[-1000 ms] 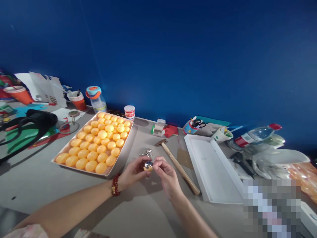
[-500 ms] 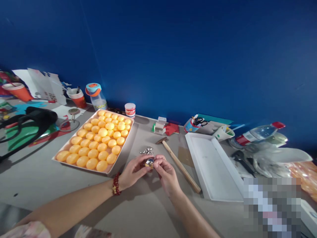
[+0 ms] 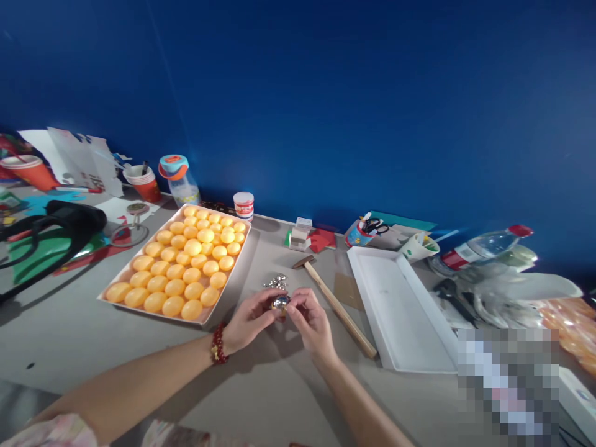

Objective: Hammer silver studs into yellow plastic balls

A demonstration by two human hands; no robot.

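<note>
A shiny, round, silver object point(image 3: 280, 303) sits between my two hands; its exact kind is too small to make out. My left hand point(image 3: 251, 320) curls its fingers around one side of it. On the other side, the fingertips of my right hand point(image 3: 311, 323) are pinched together at its edge, and anything tiny between them is hidden. Just beyond my fingers lies a small heap of shiny metal pieces point(image 3: 278, 282). To the right of my right hand a wooden-handled hammer point(image 3: 339, 310) rests on the table.
A shallow box point(image 3: 203, 321) of orange balls point(image 3: 174, 272) stands at left. Right of the hammer is a white tray point(image 3: 410, 316). Along the blue wall stand a lidded tub point(image 3: 244, 205), small boxes point(image 3: 300, 236), a pen cup point(image 3: 358, 234) with scissors, and a plastic bottle point(image 3: 484, 248).
The view has shifted very slightly. Both hands stay at the silver object, with only small movements of the right fingers.
</note>
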